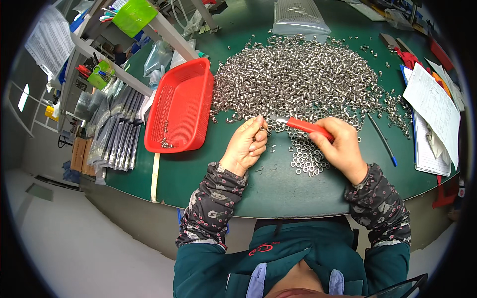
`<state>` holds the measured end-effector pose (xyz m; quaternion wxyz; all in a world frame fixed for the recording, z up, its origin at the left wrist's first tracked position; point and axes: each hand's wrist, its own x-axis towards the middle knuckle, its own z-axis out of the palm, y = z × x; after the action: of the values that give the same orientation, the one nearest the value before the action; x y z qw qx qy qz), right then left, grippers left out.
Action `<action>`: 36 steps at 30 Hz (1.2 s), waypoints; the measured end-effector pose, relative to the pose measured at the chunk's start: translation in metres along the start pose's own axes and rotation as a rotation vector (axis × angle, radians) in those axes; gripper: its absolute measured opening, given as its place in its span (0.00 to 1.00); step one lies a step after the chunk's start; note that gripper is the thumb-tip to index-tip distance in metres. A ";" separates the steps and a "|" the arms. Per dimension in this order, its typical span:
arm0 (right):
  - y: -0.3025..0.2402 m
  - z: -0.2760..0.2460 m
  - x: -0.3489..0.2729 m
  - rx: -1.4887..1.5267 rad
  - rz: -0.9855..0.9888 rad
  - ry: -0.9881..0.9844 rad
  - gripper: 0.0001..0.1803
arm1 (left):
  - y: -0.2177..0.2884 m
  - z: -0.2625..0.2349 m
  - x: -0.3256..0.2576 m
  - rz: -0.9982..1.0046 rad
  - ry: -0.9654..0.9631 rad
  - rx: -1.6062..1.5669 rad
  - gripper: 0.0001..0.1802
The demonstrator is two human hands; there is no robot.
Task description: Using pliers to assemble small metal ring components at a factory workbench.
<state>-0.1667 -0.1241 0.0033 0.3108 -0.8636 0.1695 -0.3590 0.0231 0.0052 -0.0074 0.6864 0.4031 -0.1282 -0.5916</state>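
Observation:
My right hand (pixel 343 146) is wrapped round a knife with a red handle (pixel 309 126). Its short metal blade (pixel 279 119) points left, close to the fingertips of my left hand (pixel 245 145). Those fingers are pinched on a small metal ring, mostly hidden by the thumb and fingertips. Just beyond both hands spreads a big heap of shiny metal rings (pixel 298 74). A single layer of rings (pixel 308 156) lies flat on the green table between my hands, many with their openings up. Thin curled shavings (pixel 271 168) lie near my left hand.
To the left, a red perforated basket (pixel 180 107) stands tilted with several metal pieces in it. Bagged flat parts (pixel 119 129) are stacked beyond it. A blue-capped pen (pixel 382 140) and a clipboard with papers (pixel 431 116) lie right. Clear plastic trays (pixel 300 17) sit behind the heap.

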 end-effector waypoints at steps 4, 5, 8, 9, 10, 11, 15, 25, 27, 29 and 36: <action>0.000 0.000 0.001 -0.029 0.026 -0.023 0.11 | -0.001 -0.002 0.000 0.009 -0.028 -0.009 0.14; 0.000 0.000 0.001 -0.029 0.027 -0.020 0.11 | -0.002 -0.003 0.000 0.008 -0.030 -0.007 0.14; 0.002 0.002 0.000 -0.020 -0.018 -0.015 0.11 | -0.003 -0.004 0.001 -0.001 -0.024 -0.007 0.15; 0.003 0.002 -0.001 -0.037 -0.029 -0.028 0.12 | -0.002 -0.003 0.001 0.024 0.027 -0.003 0.15; 0.003 0.002 -0.001 -0.053 -0.041 -0.041 0.12 | -0.002 -0.001 0.001 0.050 0.079 0.001 0.15; 0.003 0.002 -0.001 -0.055 -0.040 -0.040 0.12 | -0.001 0.000 0.000 0.049 0.078 0.001 0.15; 0.004 0.002 -0.001 -0.055 -0.009 -0.031 0.12 | 0.002 0.000 -0.001 0.080 0.034 0.005 0.12; 0.003 0.003 -0.001 -0.052 -0.003 -0.057 0.12 | -0.001 -0.003 0.001 0.116 -0.043 0.075 0.12; 0.002 0.003 -0.001 -0.053 0.005 -0.070 0.12 | -0.001 -0.002 0.000 0.121 -0.034 0.095 0.12; 0.002 0.003 -0.001 -0.056 0.013 -0.082 0.12 | -0.001 0.000 -0.001 0.124 -0.028 0.114 0.12; 0.001 0.000 0.000 -0.093 -0.016 -0.077 0.10 | -0.004 -0.001 0.000 0.152 -0.008 0.237 0.13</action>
<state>-0.1673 -0.1245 0.0030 0.2736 -0.8917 0.1669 -0.3194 0.0210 0.0062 -0.0108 0.6761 0.4682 -0.2302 -0.5203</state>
